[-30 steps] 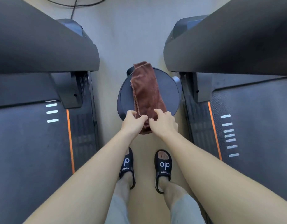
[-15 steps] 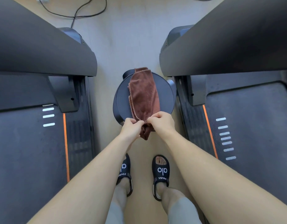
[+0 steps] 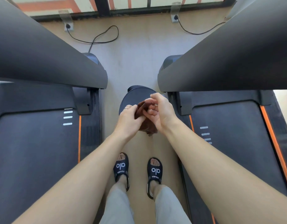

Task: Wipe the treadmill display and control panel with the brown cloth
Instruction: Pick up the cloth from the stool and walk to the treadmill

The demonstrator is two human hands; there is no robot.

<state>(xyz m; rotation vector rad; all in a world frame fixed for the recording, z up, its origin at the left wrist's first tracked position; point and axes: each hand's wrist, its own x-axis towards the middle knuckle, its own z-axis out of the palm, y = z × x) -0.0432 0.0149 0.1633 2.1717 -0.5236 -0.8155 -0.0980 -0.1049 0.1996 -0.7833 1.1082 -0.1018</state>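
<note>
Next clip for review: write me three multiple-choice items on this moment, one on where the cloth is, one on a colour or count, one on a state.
1. Where is the brown cloth?
A. Lying flat on the round stool
B. Bunched between both hands
C. Draped on the left treadmill

2. How many treadmills flank the person?
A. One
B. Two
C. Three

3. What is the state of the wiping?
A. Not yet begun
B. Under way on the display
C. Cloth already put away

Answers:
1 B: the left hand and the right hand both grip the cloth above the round stool.
2 B: the left treadmill and the right treadmill stand either side of the feet.
3 A: the cloth touches neither machine, and no display is in view.
</note>
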